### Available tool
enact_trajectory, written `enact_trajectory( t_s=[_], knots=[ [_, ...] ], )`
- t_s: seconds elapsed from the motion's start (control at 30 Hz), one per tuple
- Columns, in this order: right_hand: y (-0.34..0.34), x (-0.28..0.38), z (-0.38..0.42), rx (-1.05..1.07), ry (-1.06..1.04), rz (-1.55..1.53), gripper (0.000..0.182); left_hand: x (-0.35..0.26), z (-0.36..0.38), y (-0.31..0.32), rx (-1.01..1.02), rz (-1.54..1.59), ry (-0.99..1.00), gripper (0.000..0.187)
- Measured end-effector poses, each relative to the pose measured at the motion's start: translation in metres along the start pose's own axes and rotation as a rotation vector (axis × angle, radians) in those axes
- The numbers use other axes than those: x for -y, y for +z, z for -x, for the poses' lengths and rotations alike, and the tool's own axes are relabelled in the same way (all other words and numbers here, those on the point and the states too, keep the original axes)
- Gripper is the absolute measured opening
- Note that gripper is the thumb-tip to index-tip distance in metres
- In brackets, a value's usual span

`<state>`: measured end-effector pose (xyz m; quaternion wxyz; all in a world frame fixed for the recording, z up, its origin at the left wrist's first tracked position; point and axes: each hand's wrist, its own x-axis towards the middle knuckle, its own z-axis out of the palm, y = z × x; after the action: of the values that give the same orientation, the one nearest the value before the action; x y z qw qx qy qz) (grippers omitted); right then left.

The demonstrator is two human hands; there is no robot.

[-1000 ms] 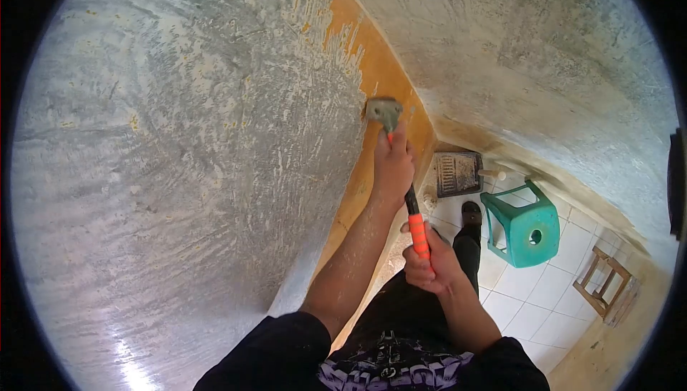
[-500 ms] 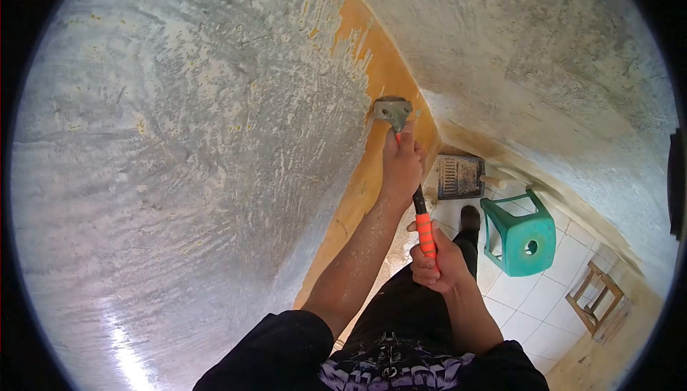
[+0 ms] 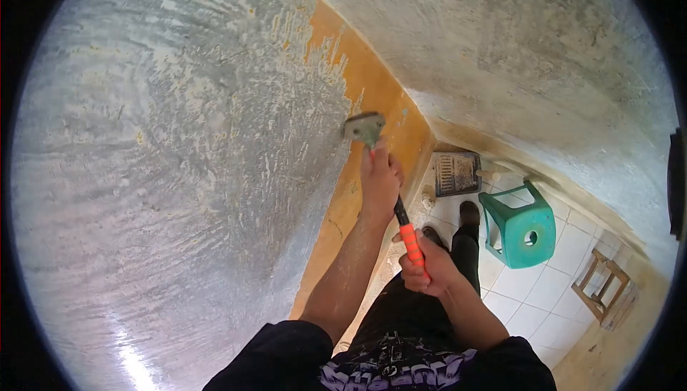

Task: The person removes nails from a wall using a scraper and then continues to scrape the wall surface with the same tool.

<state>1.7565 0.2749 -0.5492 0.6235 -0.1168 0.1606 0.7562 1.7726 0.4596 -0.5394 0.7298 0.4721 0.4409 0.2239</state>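
Note:
A long-handled scraper (image 3: 368, 130) with a wide metal head is held in both my hands. My left hand (image 3: 381, 187) grips it just below the head, fingers wrapped round the neck. Lower down, my right hand (image 3: 429, 266) is closed round the orange end of the handle. The head lies against the wall at the border between a strip of orange paint (image 3: 372, 69) and the grey scraped surface (image 3: 215, 169). Thin pale streaks and ragged paint edges show above the head. The blade's edge itself is hard to make out.
A green plastic stool (image 3: 528, 233) stands on the white tiled floor (image 3: 522, 291), right of my feet. Behind it, in the corner, lies a dark ridged tray (image 3: 458, 174). A small wooden frame (image 3: 601, 287) is at the far right. Another grey wall (image 3: 522, 54) meets this one.
The scraper head has moved left and slightly down, from the orange strip to its left border. Both hands have shifted left with it and keep their grip.

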Motion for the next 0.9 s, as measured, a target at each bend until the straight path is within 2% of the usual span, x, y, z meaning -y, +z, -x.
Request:
enact_trajectory(
  t_s=[0.17,0.23,0.33,0.4,0.57,0.73,0.9],
  knots=[
    [-0.002,-0.032,-0.005,0.030,0.046,-0.011,0.047,0.001,0.019,-0.021,-0.010,-0.060,-0.004,0.030],
    [0.001,-0.023,-0.010,0.007,0.000,-0.035,0.049,-0.005,0.007,-0.014,0.032,-0.098,0.013,0.033],
    [0.006,-0.001,-0.011,0.017,-0.055,-0.006,0.047,-0.021,-0.005,0.013,0.053,-0.055,0.038,0.027],
    [0.006,0.008,-0.006,0.007,-0.073,0.060,0.047,-0.016,-0.002,0.013,0.045,-0.052,0.053,0.032],
    [-0.002,-0.026,0.008,-0.022,0.038,0.008,0.049,0.008,0.016,-0.017,-0.014,-0.014,-0.028,0.037],
    [0.014,-0.007,-0.001,-0.059,-0.033,0.045,0.048,-0.007,0.004,0.000,0.048,-0.058,0.008,0.039],
    [0.001,0.002,0.005,-0.050,0.001,0.051,0.050,0.003,0.003,0.002,-0.034,-0.095,0.018,0.037]
  ],
)
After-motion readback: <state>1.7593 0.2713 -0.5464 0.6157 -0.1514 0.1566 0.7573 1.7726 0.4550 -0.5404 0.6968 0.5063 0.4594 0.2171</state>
